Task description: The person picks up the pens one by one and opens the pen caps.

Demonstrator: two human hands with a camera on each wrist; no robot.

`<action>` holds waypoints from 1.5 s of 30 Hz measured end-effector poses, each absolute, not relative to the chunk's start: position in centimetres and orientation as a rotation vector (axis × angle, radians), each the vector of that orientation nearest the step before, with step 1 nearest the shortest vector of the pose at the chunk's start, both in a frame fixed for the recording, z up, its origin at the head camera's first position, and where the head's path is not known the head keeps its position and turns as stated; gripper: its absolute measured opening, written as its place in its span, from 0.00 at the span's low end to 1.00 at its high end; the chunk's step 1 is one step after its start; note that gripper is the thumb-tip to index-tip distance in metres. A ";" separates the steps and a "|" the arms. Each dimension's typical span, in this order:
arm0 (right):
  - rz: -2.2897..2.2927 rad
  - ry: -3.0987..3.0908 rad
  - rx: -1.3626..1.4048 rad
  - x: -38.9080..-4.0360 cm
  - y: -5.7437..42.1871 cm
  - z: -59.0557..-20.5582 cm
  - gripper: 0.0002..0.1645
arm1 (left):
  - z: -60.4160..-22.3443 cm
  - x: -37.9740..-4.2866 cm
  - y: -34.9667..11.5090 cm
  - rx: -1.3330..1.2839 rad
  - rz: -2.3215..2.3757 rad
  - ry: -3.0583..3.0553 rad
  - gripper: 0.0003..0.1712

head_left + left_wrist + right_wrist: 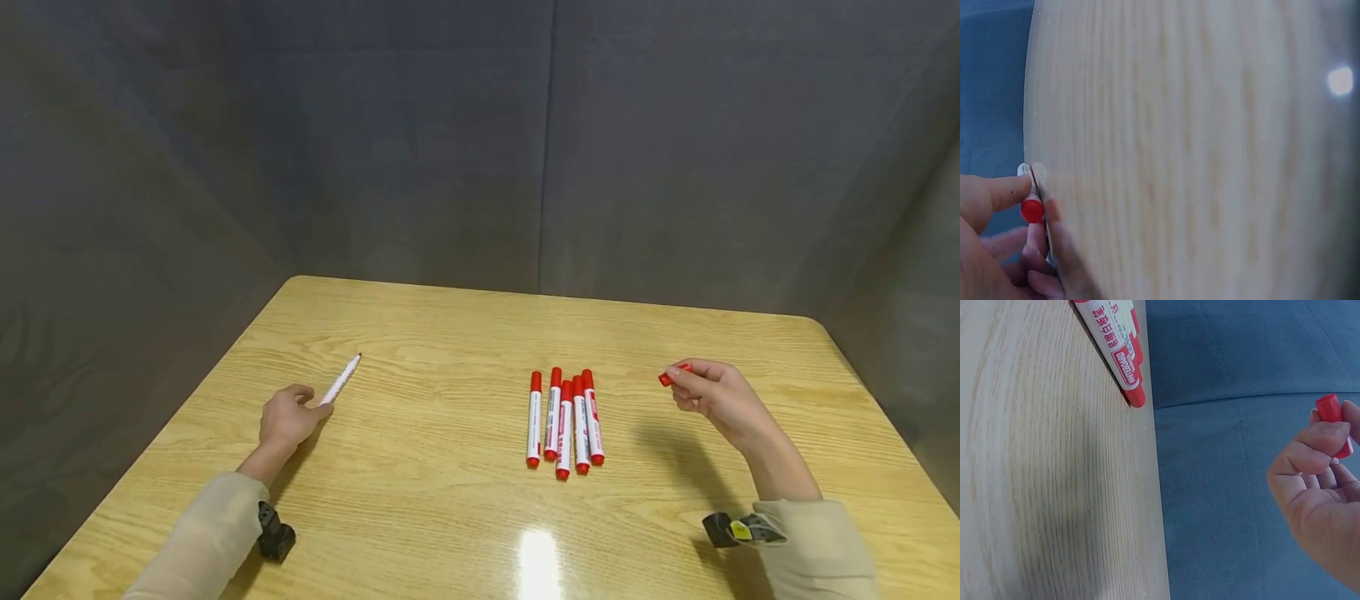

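Note:
At the left of the table, my left hand (287, 417) holds an uncapped whiteboard marker (341, 381) near its rear end. The marker's white body slants away from me, its dark tip pointing to the far side. In the left wrist view, the thumb lies on the marker beside its red end plug (1032, 210), with fingers below. Over the right side, my right hand (716, 400) pinches a red marker cap (675, 375) between thumb and fingers, raised off the wood. The right wrist view shows the cap (1330, 409) sticking out past the fingertips.
Several capped red whiteboard markers (566, 429) lie side by side right of the middle of the wooden table (435, 517), caps toward the far edge. A dark grey curtain (420, 150) hangs behind and beside the table. Each sleeve carries a small black wrist camera (275, 533).

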State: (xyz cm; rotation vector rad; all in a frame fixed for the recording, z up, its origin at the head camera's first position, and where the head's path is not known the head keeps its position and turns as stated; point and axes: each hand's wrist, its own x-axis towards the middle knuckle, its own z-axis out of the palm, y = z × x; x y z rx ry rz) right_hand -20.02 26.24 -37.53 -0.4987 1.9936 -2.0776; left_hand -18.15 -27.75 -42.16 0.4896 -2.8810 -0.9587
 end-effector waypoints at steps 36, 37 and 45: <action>-1.902 2.151 -0.297 -19.8 26.4 -38.8 0.06 | -42.6 -18.2 -27.9 0.396 -0.982 -2.907 0.28; -1.879 2.169 -0.284 -19.8 26.5 -38.8 0.06 | -42.7 -18.2 -27.9 0.396 -0.987 -2.904 0.28; -1.804 2.225 -0.194 -20.0 27.3 -38.8 0.05 | -42.6 -18.2 -27.7 0.405 -1.026 -2.871 0.29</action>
